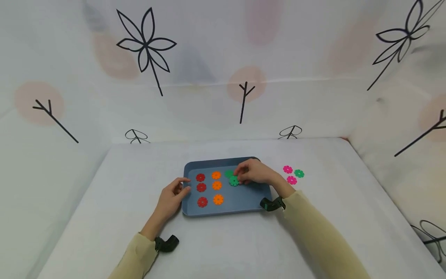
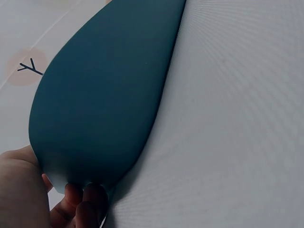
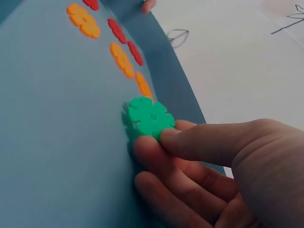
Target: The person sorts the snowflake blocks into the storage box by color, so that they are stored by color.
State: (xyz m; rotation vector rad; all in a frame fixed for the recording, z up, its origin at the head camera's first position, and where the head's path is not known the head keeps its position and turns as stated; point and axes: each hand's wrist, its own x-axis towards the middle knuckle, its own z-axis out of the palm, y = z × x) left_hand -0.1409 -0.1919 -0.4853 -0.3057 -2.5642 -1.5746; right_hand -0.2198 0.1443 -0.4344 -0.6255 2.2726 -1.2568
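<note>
My right hand [image 1: 256, 171] pinches a green flower-shaped disc [image 3: 151, 116] between thumb and fingertips, low over the blue-grey tray [image 1: 244, 201]. Just behind the held piece, a second green disc [image 1: 228, 173] lies on the tray floor. To the left stands a column of orange discs [image 1: 217, 185], and beyond it a column of red discs [image 1: 201, 187]. At the tray's left end my left hand [image 1: 170, 198] grips the rim, thumb and index finger over the edge. In the left wrist view its other fingers [image 2: 95, 197] curl against the tray's outer side.
Right of the tray, pink discs [image 1: 291, 180] and one more green disc [image 1: 299, 173] lie on the white tablecloth [image 1: 223, 248]. A patterned white cloth backdrop [image 1: 202, 112] rises behind and at both sides of the table. Each wrist wears a dark camera band [image 1: 167, 243].
</note>
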